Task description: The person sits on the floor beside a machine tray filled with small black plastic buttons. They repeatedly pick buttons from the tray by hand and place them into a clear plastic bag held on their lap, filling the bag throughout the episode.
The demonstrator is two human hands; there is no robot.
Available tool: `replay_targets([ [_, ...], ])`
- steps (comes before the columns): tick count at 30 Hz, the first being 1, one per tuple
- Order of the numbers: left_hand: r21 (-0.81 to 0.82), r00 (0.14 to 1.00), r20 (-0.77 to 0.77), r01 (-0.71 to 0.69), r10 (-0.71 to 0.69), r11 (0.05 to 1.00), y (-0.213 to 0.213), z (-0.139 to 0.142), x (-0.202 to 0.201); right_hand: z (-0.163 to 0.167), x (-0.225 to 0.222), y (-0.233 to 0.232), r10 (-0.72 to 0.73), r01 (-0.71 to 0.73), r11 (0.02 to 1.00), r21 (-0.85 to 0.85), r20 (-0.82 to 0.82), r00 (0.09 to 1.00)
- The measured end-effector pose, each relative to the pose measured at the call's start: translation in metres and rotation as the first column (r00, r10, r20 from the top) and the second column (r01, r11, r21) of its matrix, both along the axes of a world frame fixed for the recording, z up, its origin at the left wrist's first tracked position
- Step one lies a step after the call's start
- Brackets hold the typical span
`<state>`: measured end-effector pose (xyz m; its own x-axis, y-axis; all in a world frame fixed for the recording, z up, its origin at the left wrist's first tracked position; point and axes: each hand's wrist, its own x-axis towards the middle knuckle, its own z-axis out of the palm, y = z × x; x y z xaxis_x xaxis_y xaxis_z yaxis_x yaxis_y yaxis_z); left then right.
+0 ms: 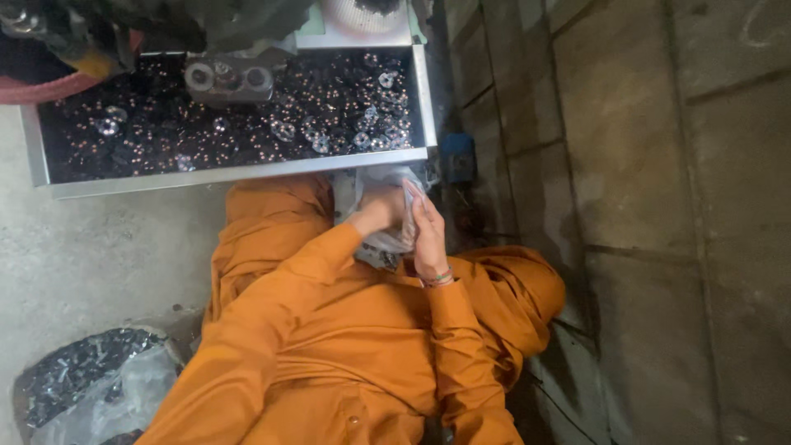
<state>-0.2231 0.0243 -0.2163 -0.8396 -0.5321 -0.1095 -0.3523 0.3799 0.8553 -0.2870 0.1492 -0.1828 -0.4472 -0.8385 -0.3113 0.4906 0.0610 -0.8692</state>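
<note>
Both hands were together at the person's lap, just below the front edge of the metal tray [239, 171]; the left hand [377, 213] was closed into the crumpled clear plastic bag [387, 185], gripping a fold of it, and the right hand [428, 235] lay flat and open against the bag's right side, fingers stretched upward, pressing the film and not clasping it. The bag hung between the knees in orange clothing, touching the tray's front edge at its top; what was inside it I could not tell. I judged the bag to be thin, soft and light; it would give no stiffness and could slip through the fingers; it could also tear on the sharp tray rim; the best hold seemed to be at the gathered mouth, with one hand supporting it from below. The tray was full of small dark parts [148, 132] mixed with shiny ring-shaped pieces [375, 124]; a grey machine block [229, 80] stood at the tray's back edge. On the concrete floor at the lower left lay another plastic sack of dark scrap [86, 375], well apart from the hands; a small blue object [458, 156] sat just beside the tray's right front corner; the tiled wall [659, 206] stood close on the right, leaving little room on that side.
</note>
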Motion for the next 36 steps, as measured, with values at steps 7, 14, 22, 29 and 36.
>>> replay_targets([
  [7,-0.237,0.916,0.355,0.281,-0.186,0.93,0.01,0.043,0.004,0.032,-0.008,-0.004,-0.169,0.175,0.984,-0.021,0.177,0.97],
  [14,-0.506,0.909,-0.279,-0.414,0.31,0.757,-0.068,0.111,0.165,0.05,-0.025,0.007,-0.273,0.291,0.95,-0.115,0.15,0.95],
  [22,-0.589,0.82,0.341,-0.194,0.459,0.785,-0.125,0.083,0.163,0.045,-0.02,0.013,-0.269,0.303,0.936,-0.18,0.193,0.944],
  [29,-0.557,0.906,0.258,-0.145,0.336,0.818,-0.133,0.087,0.094,0.05,-0.021,0.013,-0.233,0.267,0.945,-0.189,0.185,0.955],
  [36,-0.594,0.929,0.303,0.01,0.212,0.804,-0.142,0.079,0.06,0.05,-0.018,0.016,-0.227,0.27,0.942,-0.198,0.214,0.95],
])
